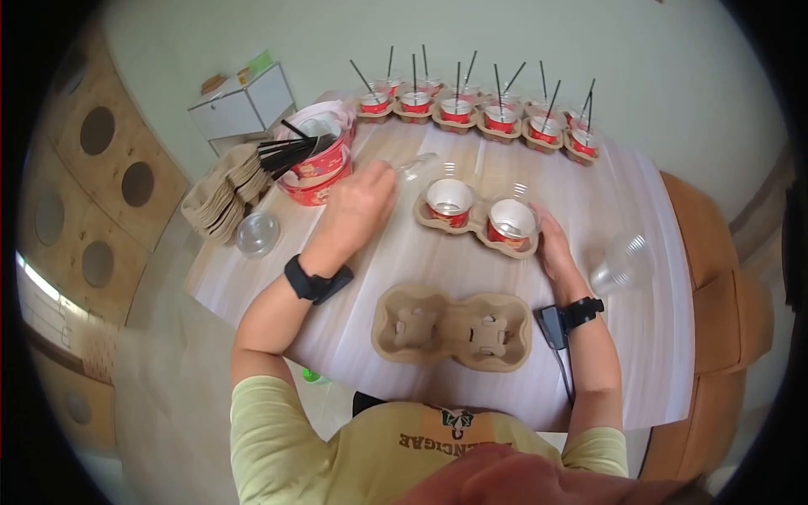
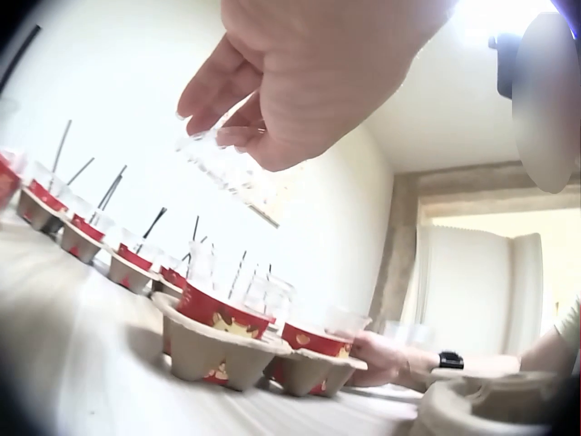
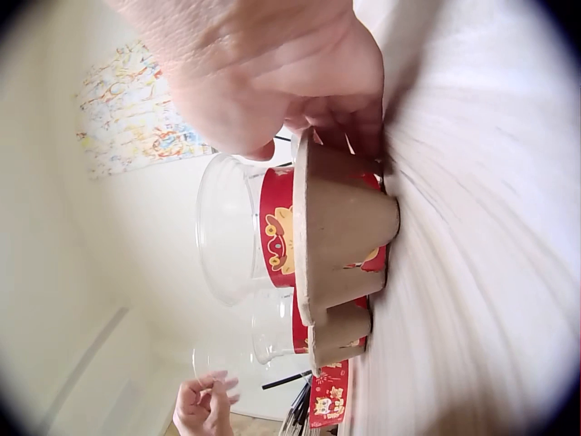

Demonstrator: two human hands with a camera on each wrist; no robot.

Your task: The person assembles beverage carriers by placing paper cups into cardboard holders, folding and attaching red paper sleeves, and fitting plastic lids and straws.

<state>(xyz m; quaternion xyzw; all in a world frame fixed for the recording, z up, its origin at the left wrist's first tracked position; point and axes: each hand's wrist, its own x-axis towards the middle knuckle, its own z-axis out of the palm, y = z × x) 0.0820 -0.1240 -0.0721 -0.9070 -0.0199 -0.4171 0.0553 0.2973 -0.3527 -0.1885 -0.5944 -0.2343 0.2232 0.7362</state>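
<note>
A cardboard carrier (image 1: 473, 220) holds two red cups (image 1: 449, 202) with clear plastic cups in them. My right hand (image 1: 555, 244) grips the carrier's right end, its fingers against the outer side in the right wrist view. Left of the carrier, my left hand (image 1: 362, 202) pinches a clear plastic lid (image 2: 222, 168) by its edge, above the table. Nearer my body lies a bare two-cup carrier (image 1: 450, 328).
Filled carriers with black straws (image 1: 457, 109) line the far edge. Left stand red buckets (image 1: 316, 181) with straws, stacked carriers (image 1: 223, 198) and a clear round lid (image 1: 257, 234). Clear stacked cups (image 1: 621, 265) lie at right.
</note>
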